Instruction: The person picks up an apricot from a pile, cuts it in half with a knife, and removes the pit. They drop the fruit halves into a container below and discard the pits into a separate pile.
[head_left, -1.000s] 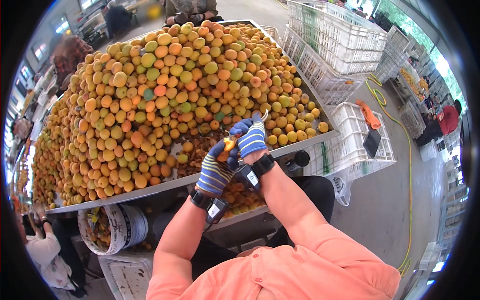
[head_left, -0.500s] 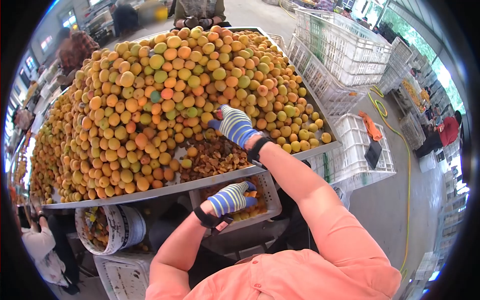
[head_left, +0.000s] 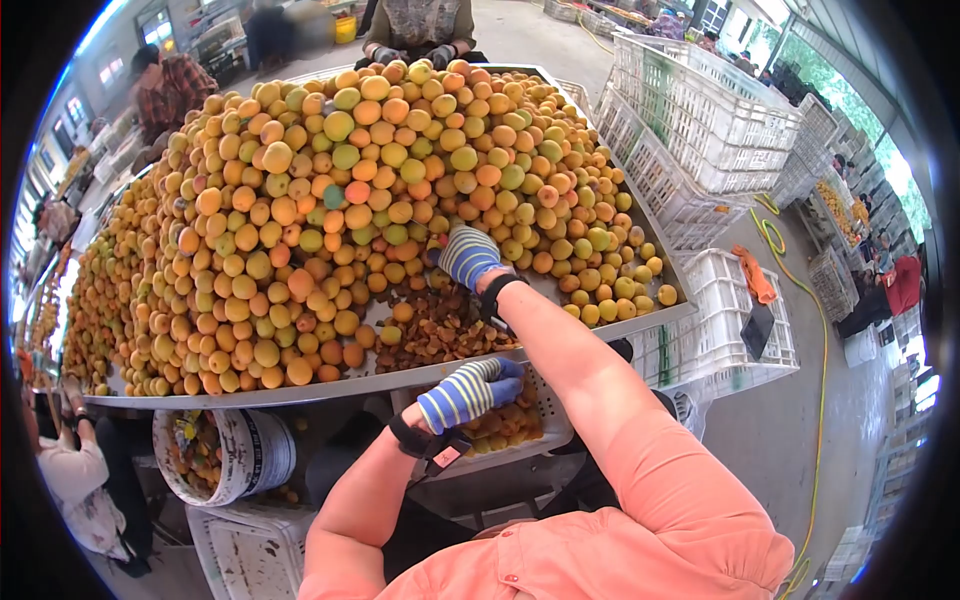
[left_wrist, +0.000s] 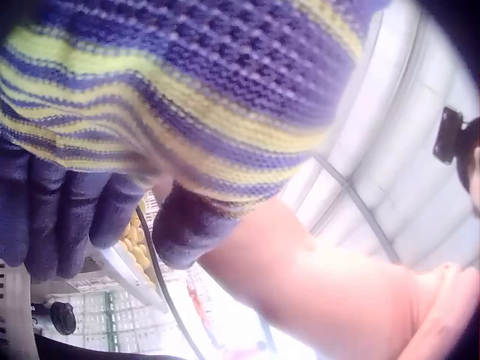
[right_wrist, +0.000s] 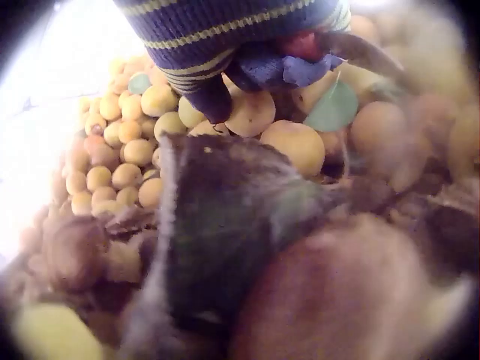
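Note:
My right hand (head_left: 470,258), in a blue striped glove, reaches into the apricots (head_left: 285,240) heaped on the metal-edged table. In the right wrist view it grips a small curved knife (right_wrist: 367,58) with a red handle, and its thumb is right at an apricot (right_wrist: 250,111). My left hand (head_left: 470,392), gloved alike, hovers at the table's front edge over a white crate (head_left: 556,425) of orange fruit pieces (head_left: 508,430). Its fingers (left_wrist: 73,217) hang loosely extended with nothing in them.
Brown scraps (head_left: 435,325) lie near the table's front rim (head_left: 300,394). A white bucket (head_left: 262,455) of scraps stands below at left. White crates (head_left: 700,110) are stacked at right, beside a yellow hose (head_left: 822,400). A person (head_left: 425,25) sits across the table.
The hands were together at an apricot with the knife, then parted: the right went into the heap, the left down over the crate. An orange piece by the left hand is gone from it.

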